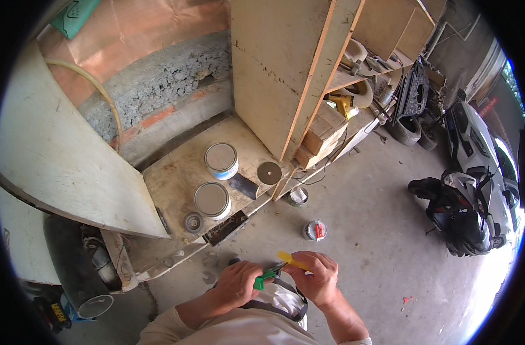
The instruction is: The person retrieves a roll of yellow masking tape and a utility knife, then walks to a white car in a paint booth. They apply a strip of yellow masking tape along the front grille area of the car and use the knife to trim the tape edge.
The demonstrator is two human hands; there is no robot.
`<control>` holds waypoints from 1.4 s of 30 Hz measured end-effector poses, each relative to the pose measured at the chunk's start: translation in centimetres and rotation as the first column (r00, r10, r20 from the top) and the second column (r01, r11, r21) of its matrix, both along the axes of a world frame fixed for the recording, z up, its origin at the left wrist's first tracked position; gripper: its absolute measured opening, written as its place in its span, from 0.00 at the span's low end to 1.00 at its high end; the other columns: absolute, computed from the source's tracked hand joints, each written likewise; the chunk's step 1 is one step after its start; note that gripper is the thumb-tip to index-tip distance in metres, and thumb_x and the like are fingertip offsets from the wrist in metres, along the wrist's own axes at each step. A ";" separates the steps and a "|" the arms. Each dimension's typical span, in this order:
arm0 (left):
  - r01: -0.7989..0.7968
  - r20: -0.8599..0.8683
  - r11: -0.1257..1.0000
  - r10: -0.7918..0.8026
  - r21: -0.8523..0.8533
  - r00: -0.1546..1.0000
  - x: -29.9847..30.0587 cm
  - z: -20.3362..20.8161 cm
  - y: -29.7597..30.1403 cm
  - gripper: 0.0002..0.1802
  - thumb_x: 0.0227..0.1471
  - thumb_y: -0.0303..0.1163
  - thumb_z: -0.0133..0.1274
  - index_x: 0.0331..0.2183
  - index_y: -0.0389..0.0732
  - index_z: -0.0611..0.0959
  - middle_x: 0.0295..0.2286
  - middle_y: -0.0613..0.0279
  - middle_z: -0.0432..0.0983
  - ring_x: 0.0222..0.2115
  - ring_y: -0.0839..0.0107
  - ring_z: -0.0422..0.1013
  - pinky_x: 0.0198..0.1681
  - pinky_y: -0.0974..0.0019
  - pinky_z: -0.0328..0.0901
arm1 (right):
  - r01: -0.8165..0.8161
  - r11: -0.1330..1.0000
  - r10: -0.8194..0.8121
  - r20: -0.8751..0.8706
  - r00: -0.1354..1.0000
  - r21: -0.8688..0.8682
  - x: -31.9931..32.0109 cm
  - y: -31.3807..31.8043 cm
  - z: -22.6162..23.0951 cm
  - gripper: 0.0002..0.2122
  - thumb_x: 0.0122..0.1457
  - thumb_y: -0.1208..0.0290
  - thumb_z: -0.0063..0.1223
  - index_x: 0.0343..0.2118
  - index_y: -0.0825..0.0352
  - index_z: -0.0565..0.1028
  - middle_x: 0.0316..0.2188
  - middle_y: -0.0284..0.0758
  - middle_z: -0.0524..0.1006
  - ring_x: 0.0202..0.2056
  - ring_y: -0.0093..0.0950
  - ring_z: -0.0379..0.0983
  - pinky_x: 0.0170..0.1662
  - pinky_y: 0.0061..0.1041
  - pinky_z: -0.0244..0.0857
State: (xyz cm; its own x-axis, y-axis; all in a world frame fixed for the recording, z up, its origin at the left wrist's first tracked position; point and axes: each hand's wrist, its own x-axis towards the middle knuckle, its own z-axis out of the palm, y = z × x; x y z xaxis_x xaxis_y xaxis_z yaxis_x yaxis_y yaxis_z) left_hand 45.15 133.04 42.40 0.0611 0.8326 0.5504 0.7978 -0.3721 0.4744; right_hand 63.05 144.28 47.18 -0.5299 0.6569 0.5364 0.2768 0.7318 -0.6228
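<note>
Left hand: my left hand [238, 283], at the bottom centre of the frame, is curled round a green tool [259, 282], fingers bent and gripping it; its green end pokes out toward my other hand
Right hand: my right hand [319, 280], just right of it, pinches a yellow piece [292, 260] between thumb and fingers; the yellow tip points up and left
Between the hands: a thin dark strip [278, 267] spans the small gap between the green and the yellow; I cannot tell which of the two it belongs to
Low ledge: the dusty ledge [173, 167], left of centre in the frame, bears two round cans [221, 155] with grey tops, one above the other in view; a dark flat plate [244, 186] and a round disc [269, 172] lie to their right; a small metal cup [193, 222] sits just below the lower can
Floor: a tin [315, 230] with a red thing on top stands near the middle of the frame; an open tin [297, 196] is up and left of it
Shelves: cardboard boxes [323, 132] and a yellow drill [342, 103], upper right of centre
Right edge: a motorbike [461, 215] beside a white car [475, 138]
</note>
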 end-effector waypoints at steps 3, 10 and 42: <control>0.003 0.005 0.999 -0.003 0.033 1.000 -0.1 0.0 0.0 0.29 0.42 0.34 0.69 0.40 0.38 0.67 0.28 0.62 0.76 0.24 0.66 0.75 0.24 0.66 0.66 | 0.019 1.000 -0.019 0.000 1.000 0.004 -0.1 -0.2 0.3 0.18 0.39 0.72 0.73 0.34 0.62 0.76 0.28 0.32 0.81 0.25 0.31 0.79 0.26 0.28 0.72; 0.010 0.051 0.999 -0.008 -0.045 0.999 -0.2 -0.1 -0.2 0.30 0.43 0.34 0.69 0.41 0.39 0.67 0.28 0.62 0.76 0.24 0.63 0.75 0.25 0.62 0.66 | 0.020 0.998 -0.023 0.050 0.998 0.061 -0.3 -0.1 1.0 0.17 0.39 0.75 0.71 0.34 0.63 0.78 0.29 0.34 0.81 0.24 0.31 0.78 0.26 0.27 0.71; -0.030 0.267 0.992 0.061 -0.122 0.962 0.9 0.7 -0.2 0.25 0.44 0.28 0.66 0.38 0.39 0.66 0.29 0.55 0.75 0.24 0.55 0.74 0.24 0.56 0.67 | 0.070 0.970 -0.067 -0.022 0.998 0.234 -0.3 -1.3 -0.1 0.17 0.41 0.75 0.71 0.34 0.63 0.75 0.29 0.34 0.80 0.20 0.26 0.73 0.21 0.23 0.63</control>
